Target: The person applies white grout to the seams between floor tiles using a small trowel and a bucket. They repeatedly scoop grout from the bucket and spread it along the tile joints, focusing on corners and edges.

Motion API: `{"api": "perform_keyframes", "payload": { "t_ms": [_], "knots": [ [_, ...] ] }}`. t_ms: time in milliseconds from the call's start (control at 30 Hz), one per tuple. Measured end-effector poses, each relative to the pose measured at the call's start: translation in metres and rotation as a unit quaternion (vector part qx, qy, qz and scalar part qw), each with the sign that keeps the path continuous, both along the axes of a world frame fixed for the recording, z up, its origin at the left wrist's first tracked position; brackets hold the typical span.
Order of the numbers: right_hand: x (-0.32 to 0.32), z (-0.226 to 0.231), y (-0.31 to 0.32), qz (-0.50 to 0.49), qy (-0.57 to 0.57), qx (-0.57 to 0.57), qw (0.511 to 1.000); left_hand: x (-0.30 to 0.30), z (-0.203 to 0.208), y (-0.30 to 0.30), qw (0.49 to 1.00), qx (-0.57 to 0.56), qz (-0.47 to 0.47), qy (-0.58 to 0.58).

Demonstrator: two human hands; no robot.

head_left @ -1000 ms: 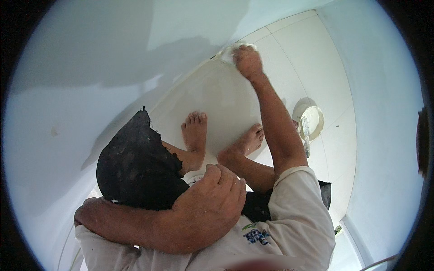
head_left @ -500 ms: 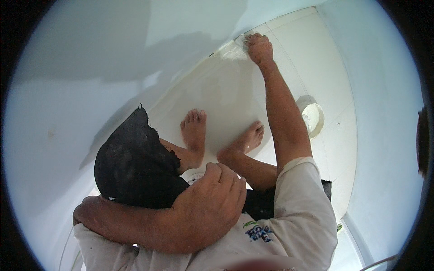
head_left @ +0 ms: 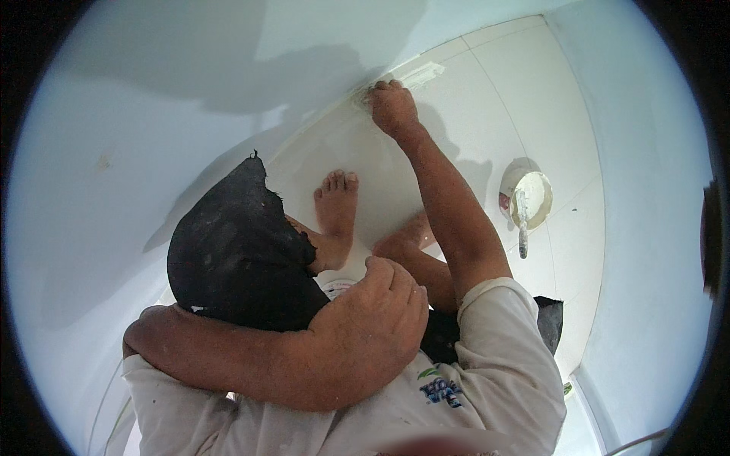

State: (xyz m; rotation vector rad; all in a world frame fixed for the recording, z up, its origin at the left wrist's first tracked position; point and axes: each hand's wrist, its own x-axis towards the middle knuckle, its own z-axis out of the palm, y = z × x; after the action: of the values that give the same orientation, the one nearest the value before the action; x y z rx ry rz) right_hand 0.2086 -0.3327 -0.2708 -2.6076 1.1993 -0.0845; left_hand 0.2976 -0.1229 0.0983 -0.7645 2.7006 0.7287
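My right hand [head_left: 394, 109] is closed and pressed down at the seam where the floor meets the left wall. Whatever it grips is hidden under the fingers. A fresh white smear of paste [head_left: 422, 75] lies along that seam just beyond the hand. Bent across my body around the raised left knee, my left arm ends in my left hand [head_left: 372, 323]. Its fingers are loosely extended side by side, with no object visible in them and the tips out of sight. Right of my right forearm stands a small tub [head_left: 541, 186] of white paste, with a paste-coated scraper [head_left: 522, 224] leaning in it.
A pale wall [head_left: 99, 220] rises close on the left, another wall [head_left: 646, 228] on the right. Light floor tiles [head_left: 563, 129] lie between them. My bare feet [head_left: 337, 201] are on the floor below the working hand. A white round object [head_left: 336, 287] shows partly behind my left hand.
My right hand has slid left and nearer along the seam, uncovering the white smear. More of the tub and its scraper now show. My left hand stays across my body.
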Motion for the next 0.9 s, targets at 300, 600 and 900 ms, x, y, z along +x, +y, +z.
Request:
{"api": "perform_keyframes", "payload": {
  "t_ms": [300,600,900],
  "knots": [
    [-0.006,0.007,-0.012,-0.031,0.019,-0.005,0.999,0.002,0.002,-0.002,0.999,0.027,-0.012,-0.014],
    [-0.008,-0.004,-0.018,-0.108,-0.005,-0.045,0.993,0.006,-0.004,-0.006,1.0,0.023,0.005,0.005],
    [-0.055,0.006,-0.089,-0.197,0.059,0.08,0.975,0.007,-0.001,-0.011,1.0,0.023,0.016,0.001]
  ]
}}
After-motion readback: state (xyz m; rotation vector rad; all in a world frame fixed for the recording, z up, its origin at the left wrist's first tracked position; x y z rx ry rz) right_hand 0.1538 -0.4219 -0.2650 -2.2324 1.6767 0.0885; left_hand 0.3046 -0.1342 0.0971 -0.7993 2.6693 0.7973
